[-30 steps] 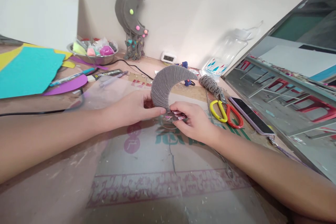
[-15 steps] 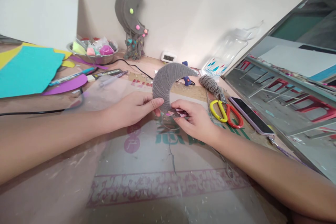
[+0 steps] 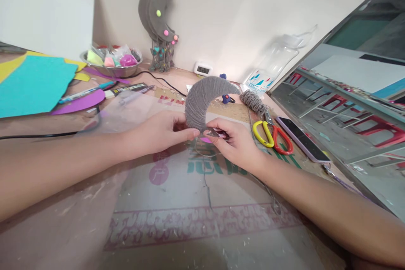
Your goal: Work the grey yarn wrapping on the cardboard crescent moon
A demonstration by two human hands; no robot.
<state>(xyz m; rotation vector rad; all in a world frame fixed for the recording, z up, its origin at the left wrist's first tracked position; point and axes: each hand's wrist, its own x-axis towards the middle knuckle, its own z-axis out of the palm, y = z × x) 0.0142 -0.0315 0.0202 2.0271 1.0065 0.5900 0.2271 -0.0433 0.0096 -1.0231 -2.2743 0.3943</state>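
A crescent moon shape wrapped in grey yarn (image 3: 196,103) stands up between my hands, its upper tip pointing right. My left hand (image 3: 164,130) grips its lower left part, thumb in front near the bottom end and the other fingers mostly hidden behind. At that lower end my right hand (image 3: 237,142) is closed in a pinch, with a bit of dark, pink-marked material showing between thumb and forefinger. A small pink patch peeks out below the crescent. Loose grey yarn (image 3: 207,187) trails down over the clear sheet beneath.
To the right lie a grey yarn bundle (image 3: 253,102), scissors (image 3: 263,134) with yellow and red handles, and a phone (image 3: 302,139). Behind are a white clock (image 3: 203,68) and a plastic bottle (image 3: 268,67). Foam sheets (image 3: 34,84), pens and a metal bowl (image 3: 109,70) occupy the left.
The crescent has turned slightly and shifted a little to the right. My left thumb has slid down toward its lower end. My right hand stays almost in place.
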